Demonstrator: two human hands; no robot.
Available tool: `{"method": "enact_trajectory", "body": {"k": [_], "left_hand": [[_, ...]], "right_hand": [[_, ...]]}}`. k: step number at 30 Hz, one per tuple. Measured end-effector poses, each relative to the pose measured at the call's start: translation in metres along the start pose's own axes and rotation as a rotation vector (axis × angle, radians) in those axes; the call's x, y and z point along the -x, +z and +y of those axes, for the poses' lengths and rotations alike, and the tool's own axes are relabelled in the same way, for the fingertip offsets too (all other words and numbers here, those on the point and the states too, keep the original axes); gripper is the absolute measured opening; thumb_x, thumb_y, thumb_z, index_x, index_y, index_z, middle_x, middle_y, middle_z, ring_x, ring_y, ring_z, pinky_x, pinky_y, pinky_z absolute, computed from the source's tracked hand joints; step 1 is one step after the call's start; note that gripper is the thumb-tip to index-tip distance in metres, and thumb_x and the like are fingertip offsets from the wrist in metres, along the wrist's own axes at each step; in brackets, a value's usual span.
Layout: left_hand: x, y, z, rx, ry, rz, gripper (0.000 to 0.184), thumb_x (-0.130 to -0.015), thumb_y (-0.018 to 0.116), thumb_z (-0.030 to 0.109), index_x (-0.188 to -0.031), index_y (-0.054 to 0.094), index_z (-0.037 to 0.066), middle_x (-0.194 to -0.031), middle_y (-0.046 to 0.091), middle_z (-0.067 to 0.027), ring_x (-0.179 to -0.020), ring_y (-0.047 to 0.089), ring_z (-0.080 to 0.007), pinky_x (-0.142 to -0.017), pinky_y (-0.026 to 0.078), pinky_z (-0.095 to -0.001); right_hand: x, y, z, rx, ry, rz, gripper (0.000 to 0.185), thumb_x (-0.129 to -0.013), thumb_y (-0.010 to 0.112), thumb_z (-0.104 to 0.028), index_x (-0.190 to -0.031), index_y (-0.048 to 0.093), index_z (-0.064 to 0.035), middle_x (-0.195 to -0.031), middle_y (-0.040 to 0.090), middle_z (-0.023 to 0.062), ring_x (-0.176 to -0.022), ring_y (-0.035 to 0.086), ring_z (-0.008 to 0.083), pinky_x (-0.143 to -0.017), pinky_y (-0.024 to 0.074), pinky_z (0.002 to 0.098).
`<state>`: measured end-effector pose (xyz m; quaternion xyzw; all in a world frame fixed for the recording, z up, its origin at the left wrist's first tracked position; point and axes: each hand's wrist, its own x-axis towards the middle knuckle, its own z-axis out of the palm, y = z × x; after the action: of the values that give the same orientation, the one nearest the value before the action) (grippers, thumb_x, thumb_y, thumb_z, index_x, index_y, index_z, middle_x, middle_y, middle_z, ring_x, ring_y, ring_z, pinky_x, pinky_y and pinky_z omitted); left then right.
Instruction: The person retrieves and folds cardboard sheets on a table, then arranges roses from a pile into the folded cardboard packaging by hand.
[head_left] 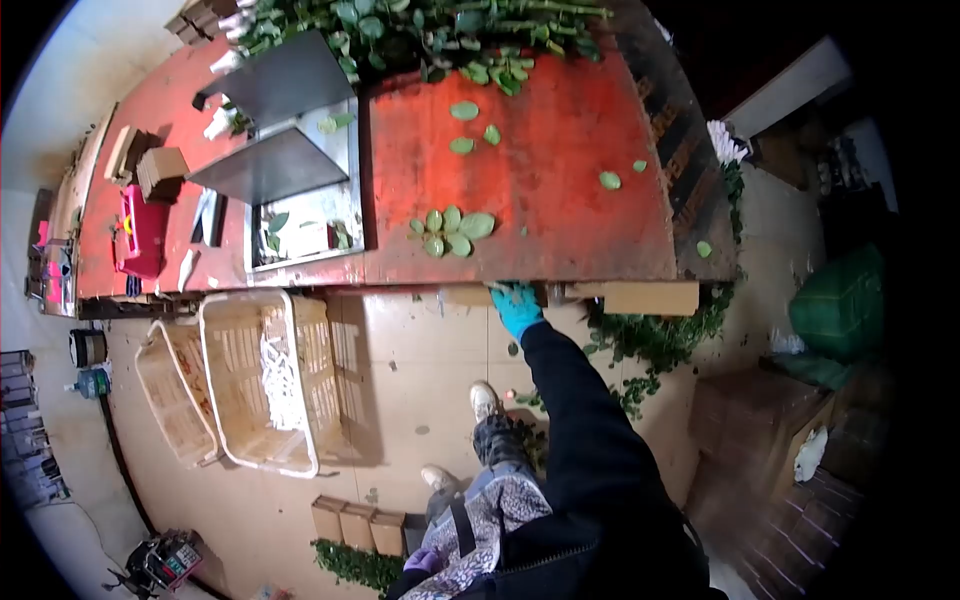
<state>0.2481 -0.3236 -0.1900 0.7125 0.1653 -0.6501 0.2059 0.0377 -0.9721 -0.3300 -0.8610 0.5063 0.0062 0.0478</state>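
My right hand [517, 310], in a teal glove, reaches to the front edge of the red table [570, 220]. Its fingertips go in under the edge, beside a tan cardboard piece [465, 296], and what they touch is hidden. My left hand [424, 561], in a purple glove, hangs low beside the flowered apron [515, 505]; its fingers are too small and shaded to make out. Several loose green leaves [450, 232] lie on the tabletop. Leafy stems [420, 35] are heaped along the far side.
A metal stand with tilted plates [275, 165] and a pink holder [143, 232] are on the table's left. Yellow plastic crates [265, 385] stand on the floor. Cardboard boxes [357, 527] lie below. Greenery [655, 335] and a green sack [838, 300] are at right.
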Motion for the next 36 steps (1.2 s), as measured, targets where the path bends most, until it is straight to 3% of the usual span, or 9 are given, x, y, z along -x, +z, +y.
{"method": "enact_trajectory", "body": {"k": [4,6,9,15,19,21,22,27,36], "left_hand": [[-0.014,0.007,0.015,-0.075,0.088,0.002,0.011,-0.091,0.065,0.013,-0.098,0.067,0.005,-0.082,0.068,-0.0028,-0.072,0.061,-0.0122,-0.069,0.051,-0.0274],[-0.017,0.008,0.018,-0.089,0.113,0.006,0.012,-0.090,0.065,0.015,-0.097,0.067,0.005,-0.082,0.068,-0.0035,-0.072,0.061,-0.0126,-0.069,0.051,-0.0281],[-0.017,0.012,0.020,-0.104,0.146,0.019,0.014,-0.090,0.066,0.018,-0.096,0.068,0.005,-0.081,0.068,-0.0046,-0.072,0.061,-0.0131,-0.069,0.051,-0.0292],[-0.022,0.016,0.017,-0.164,0.233,0.057,0.019,-0.089,0.067,0.023,-0.094,0.069,0.005,-0.081,0.069,-0.0067,-0.071,0.062,-0.0142,-0.070,0.052,-0.0313],[-0.022,0.013,0.005,-0.330,0.421,0.122,0.023,-0.089,0.068,0.027,-0.093,0.070,0.005,-0.080,0.070,-0.0081,-0.071,0.062,-0.0149,-0.070,0.052,-0.0327],[0.006,0.024,0.029,-0.536,0.338,0.168,0.027,-0.090,0.066,0.030,-0.092,0.070,0.004,-0.079,0.069,-0.0099,-0.070,0.062,-0.0185,-0.069,0.051,-0.0352],[0.023,0.037,0.041,-0.340,0.312,0.190,0.022,-0.092,0.064,0.025,-0.092,0.070,0.004,-0.076,0.068,-0.0089,-0.067,0.060,-0.0175,-0.066,0.050,-0.0332],[0.005,0.033,0.001,0.007,0.120,0.001,0.014,-0.093,0.064,0.013,-0.105,0.064,0.008,-0.085,0.066,-0.0009,-0.069,0.058,-0.0119,-0.065,0.049,-0.0260],[0.023,0.041,0.036,0.069,0.098,-0.040,0.013,-0.095,0.062,0.013,-0.104,0.066,0.006,-0.087,0.064,0.0024,-0.076,0.055,-0.0075,-0.071,0.047,-0.0227]], "right_hand": [[-0.024,-0.035,0.002,-0.321,0.112,0.025,0.025,-0.089,0.050,-0.018,-0.111,0.061,-0.0117,-0.122,0.060,0.0127,-0.110,0.057,0.0352,-0.085,0.0485,0.0498],[-0.026,-0.069,0.000,-0.228,0.149,-0.334,0.039,-0.092,0.047,-0.020,-0.129,0.055,-0.0160,-0.132,0.055,0.0181,-0.115,0.058,0.0349,-0.095,0.0473,0.0498],[-0.029,-0.035,0.001,-0.279,0.162,-0.066,0.041,-0.092,0.047,-0.022,-0.132,0.053,-0.0170,-0.132,0.055,0.0162,-0.117,0.057,0.0343,-0.097,0.0464,0.0487],[-0.038,-0.007,0.008,-0.550,0.252,-0.235,0.039,-0.096,0.043,-0.024,-0.133,0.052,-0.0165,-0.140,0.049,0.0167,-0.125,0.050,0.0364,-0.102,0.0433,0.0476],[-0.034,0.041,0.011,-0.663,0.205,0.090,0.032,-0.098,0.045,-0.038,-0.115,0.056,-0.0126,-0.120,0.058,0.0124,-0.117,0.052,0.0292,-0.099,0.0420,0.0432],[-0.021,-0.059,-0.002,-0.202,0.069,-0.408,0.064,-0.083,0.065,-0.032,-0.140,0.045,-0.0111,-0.145,0.043,0.0169,-0.133,0.040,0.0373,-0.112,0.0306,0.0495],[-0.011,-0.073,-0.010,-0.078,0.060,-0.349,0.077,-0.077,0.071,-0.043,-0.141,0.043,-0.0108,-0.148,0.039,0.0144,-0.136,0.035,0.0375,-0.115,0.0236,0.0499],[-0.034,-0.059,-0.015,-0.320,0.092,-0.123,0.078,-0.068,0.079,-0.047,-0.129,0.053,-0.0080,-0.135,0.052,0.0158,-0.116,0.054,0.0382,-0.095,0.0446,0.0507],[0.004,-0.049,-0.005,0.013,-0.140,-0.143,0.061,-0.086,0.060,-0.026,-0.141,0.041,-0.0114,-0.147,0.039,0.0168,-0.128,0.041,0.0402,-0.106,0.0366,0.0463]]}}
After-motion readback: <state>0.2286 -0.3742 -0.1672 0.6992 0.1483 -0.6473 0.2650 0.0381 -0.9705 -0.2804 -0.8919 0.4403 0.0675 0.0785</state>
